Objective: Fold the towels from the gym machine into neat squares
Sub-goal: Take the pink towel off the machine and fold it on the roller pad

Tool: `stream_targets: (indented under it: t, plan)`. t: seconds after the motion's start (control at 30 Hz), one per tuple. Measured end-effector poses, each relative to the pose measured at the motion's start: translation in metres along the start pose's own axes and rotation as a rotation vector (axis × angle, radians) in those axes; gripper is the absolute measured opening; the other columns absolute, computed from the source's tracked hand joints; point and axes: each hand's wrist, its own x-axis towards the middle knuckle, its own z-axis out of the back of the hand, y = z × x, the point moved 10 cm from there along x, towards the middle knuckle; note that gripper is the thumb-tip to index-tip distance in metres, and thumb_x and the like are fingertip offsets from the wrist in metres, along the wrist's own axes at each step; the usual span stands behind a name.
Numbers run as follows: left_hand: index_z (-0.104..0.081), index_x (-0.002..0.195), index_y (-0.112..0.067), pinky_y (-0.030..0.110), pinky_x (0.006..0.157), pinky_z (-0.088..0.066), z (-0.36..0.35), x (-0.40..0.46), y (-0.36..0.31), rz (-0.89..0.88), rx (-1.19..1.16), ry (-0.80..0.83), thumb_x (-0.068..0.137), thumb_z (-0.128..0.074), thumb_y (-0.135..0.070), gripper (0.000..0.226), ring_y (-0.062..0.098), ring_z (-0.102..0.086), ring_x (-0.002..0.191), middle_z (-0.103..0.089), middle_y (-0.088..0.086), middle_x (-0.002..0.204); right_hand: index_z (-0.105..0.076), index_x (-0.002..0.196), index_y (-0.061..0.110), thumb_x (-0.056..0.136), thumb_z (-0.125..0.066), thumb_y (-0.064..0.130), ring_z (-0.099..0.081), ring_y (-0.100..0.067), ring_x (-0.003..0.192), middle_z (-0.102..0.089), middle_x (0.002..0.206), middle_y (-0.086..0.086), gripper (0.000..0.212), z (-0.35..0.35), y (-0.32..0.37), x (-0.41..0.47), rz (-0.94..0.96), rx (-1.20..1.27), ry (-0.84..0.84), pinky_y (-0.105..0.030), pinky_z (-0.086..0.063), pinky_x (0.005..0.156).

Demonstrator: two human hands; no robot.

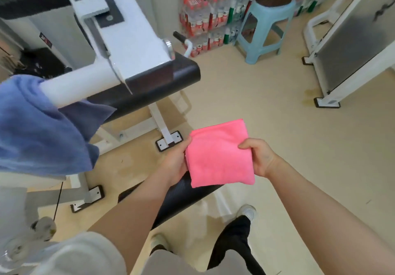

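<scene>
Pink towel (220, 154): folded to a near-square, held flat in the air above the black padded bench (181, 195), its slightly longer axis running away from the person and tilted a little to the right, far corner pointing up-right. Left hand (176, 163): grips the towel's left edge, thumb on top, fingers curled beneath and hidden. Right hand (259, 157): pinches the towel's right edge, thumb on top, fingers tucked under the cloth. Blue towel (40, 129): unfolded, draped over a white tube of the gym machine (128, 39), well left of the pink towel. Black pad (162, 78) of the machine: beyond the pink towel, to its upper left. Floor (277, 114): beige, smooth, under the pink towel. Light blue plastic stool (265, 29): far beyond the pink towel, bearing a dark brown bundle. Shrink-wrapped bottled water (201, 18): stacked left of the stool. White-framed equipment (350, 39): far right of the pink towel.
</scene>
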Motion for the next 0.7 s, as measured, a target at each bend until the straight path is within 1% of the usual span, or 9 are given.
stream_targets:
  t: [0.07,0.17,0.23,0.27,0.33,0.4,0.47,0.53,0.7]
  plan:
    - [-0.064,0.113,-0.021,0.033,0.079,-0.05,-0.054,0.016,0.003,0.035,0.06,0.022,0.096,-0.04,-0.046,0.038,0.016,-0.063,0.096,-0.072,-0.002,0.099,-0.063,0.1,0.007,0.048,-0.053,0.011,-0.058,-0.034,0.079,-0.062,0.087,-0.015,0.052,0.04,0.028,-0.007,-0.011,-0.003,-0.009,-0.04,-0.046,0.076]
    - [-0.059,0.122,-0.023,0.032,0.085,-0.049,-0.131,0.042,0.008,0.067,0.095,0.062,0.095,-0.03,-0.057,0.053,0.017,-0.061,0.106,-0.067,0.001,0.115,-0.065,0.095,0.007,0.046,-0.055,0.012,-0.059,-0.034,0.075,-0.064,0.082,-0.015,0.05,0.098,0.069,-0.017,-0.004,-0.001,-0.011,-0.038,-0.046,0.073]
    - [-0.06,0.119,-0.025,0.033,0.088,-0.048,-0.176,0.059,0.007,0.073,0.058,0.092,0.092,-0.021,-0.064,0.061,0.018,-0.06,0.108,-0.066,0.003,0.119,-0.068,0.091,0.008,0.04,-0.066,0.015,-0.061,-0.033,0.072,-0.066,0.079,-0.015,0.051,0.128,0.097,-0.021,0.023,0.017,0.013,-0.037,-0.047,0.073]
    - [-0.064,0.112,-0.025,0.034,0.086,-0.049,-0.196,0.065,0.006,0.087,0.022,0.09,0.09,-0.019,-0.067,0.065,0.019,-0.062,0.104,-0.068,0.003,0.115,-0.07,0.09,0.01,0.038,-0.074,0.02,-0.064,-0.032,0.071,-0.068,0.079,-0.014,0.053,0.141,0.11,-0.022,0.032,0.029,0.022,-0.037,-0.048,0.073]
    - [-0.068,0.099,-0.023,0.035,0.085,-0.049,-0.227,0.079,0.001,0.109,-0.057,0.068,0.088,-0.017,-0.07,0.071,0.022,-0.065,0.096,-0.071,0.004,0.104,-0.069,0.094,0.011,0.057,-0.073,0.034,-0.067,-0.03,0.072,-0.07,0.081,-0.013,0.044,0.165,0.133,-0.019,0.043,0.068,0.023,-0.037,-0.049,0.073]
    - [-0.068,0.1,-0.022,0.038,0.091,-0.047,-0.253,0.098,-0.01,0.082,-0.087,0.08,0.087,-0.015,-0.072,0.074,0.024,-0.064,0.097,-0.071,0.004,0.102,-0.066,0.1,0.012,0.075,-0.059,0.038,-0.067,-0.029,0.077,-0.07,0.085,-0.013,0.037,0.191,0.155,-0.011,0.067,0.106,-0.019,-0.037,-0.049,0.077]
    - [-0.065,0.103,-0.023,0.038,0.086,-0.05,-0.278,0.12,-0.027,0.032,-0.089,0.125,0.087,-0.01,-0.071,0.075,0.023,-0.067,0.09,-0.074,0.002,0.093,-0.064,0.105,0.013,0.084,-0.052,0.039,-0.065,-0.029,0.084,-0.07,0.089,-0.012,0.036,0.216,0.181,0.0,0.104,0.136,-0.071,-0.038,-0.048,0.081]
    - [-0.064,0.104,-0.025,0.035,0.077,-0.052,-0.297,0.144,-0.046,0.002,-0.078,0.153,0.088,-0.007,-0.069,0.074,0.019,-0.069,0.084,-0.075,-0.001,0.088,-0.064,0.105,0.013,0.09,-0.048,0.039,-0.064,-0.029,0.087,-0.07,0.09,-0.011,0.034,0.238,0.207,0.013,0.139,0.159,-0.112,-0.038,-0.048,0.082]
    - [-0.064,0.102,-0.026,0.029,0.069,-0.054,-0.346,0.22,-0.095,-0.052,-0.032,0.225,0.092,-0.014,-0.063,0.063,0.013,-0.071,0.083,-0.074,-0.004,0.091,-0.064,0.1,0.013,0.092,-0.048,0.035,-0.065,-0.025,0.087,-0.072,0.085,-0.007,0.029,0.288,0.286,0.063,0.183,0.139,-0.196,-0.035,-0.049,0.08]
